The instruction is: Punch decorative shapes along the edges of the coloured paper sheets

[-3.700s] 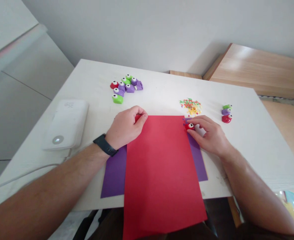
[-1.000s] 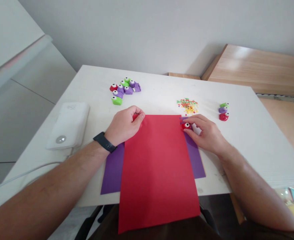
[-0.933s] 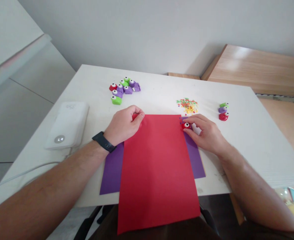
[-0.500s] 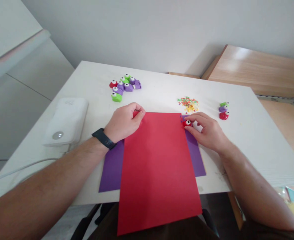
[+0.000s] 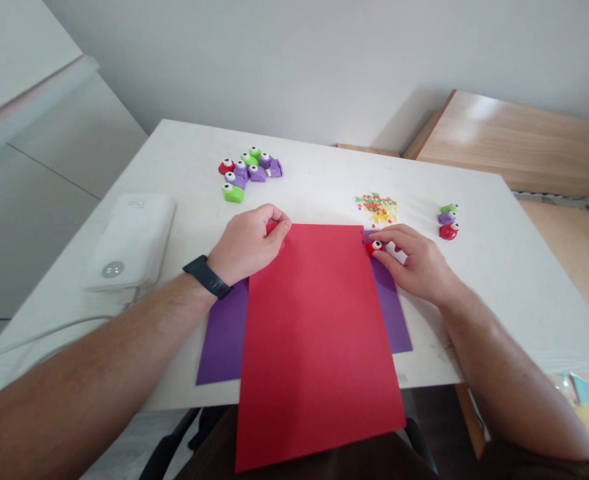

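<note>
You wear single camera on your head; it looks forward and steeply down across table. Your forearms run in from lower left and lower right, so your left hand and right hand sit close, about mid-frame. Bottom edge catches your lap under red paper; top edge takes in wall beyond table. Far table edge slants down to right. Wide view also reaches cabinet at left, wooden board at right.
</note>
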A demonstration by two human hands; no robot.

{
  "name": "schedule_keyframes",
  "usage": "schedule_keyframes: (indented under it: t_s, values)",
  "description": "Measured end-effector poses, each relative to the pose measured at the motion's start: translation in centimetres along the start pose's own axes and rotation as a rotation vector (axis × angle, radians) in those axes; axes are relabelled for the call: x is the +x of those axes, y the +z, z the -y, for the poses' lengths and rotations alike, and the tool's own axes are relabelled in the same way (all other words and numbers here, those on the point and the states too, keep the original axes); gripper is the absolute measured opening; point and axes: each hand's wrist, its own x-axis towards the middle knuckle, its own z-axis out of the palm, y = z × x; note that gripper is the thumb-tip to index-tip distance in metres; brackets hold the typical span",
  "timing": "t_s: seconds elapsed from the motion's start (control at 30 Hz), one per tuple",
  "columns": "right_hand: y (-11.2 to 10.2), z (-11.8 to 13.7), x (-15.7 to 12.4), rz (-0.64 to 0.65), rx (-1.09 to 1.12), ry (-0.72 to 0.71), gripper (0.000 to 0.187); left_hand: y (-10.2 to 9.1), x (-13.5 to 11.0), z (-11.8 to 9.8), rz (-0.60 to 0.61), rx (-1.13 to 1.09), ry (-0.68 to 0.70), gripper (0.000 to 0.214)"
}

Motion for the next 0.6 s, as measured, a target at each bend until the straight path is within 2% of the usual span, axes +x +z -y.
schedule_keyframes:
  t_s: [0.6]
  values:
    - [0.11,0.10,0.16,-0.032,-0.033,0.014,0.023,-0.23,0.08,0.02,-0.008,-0.046,-0.005,0.030]
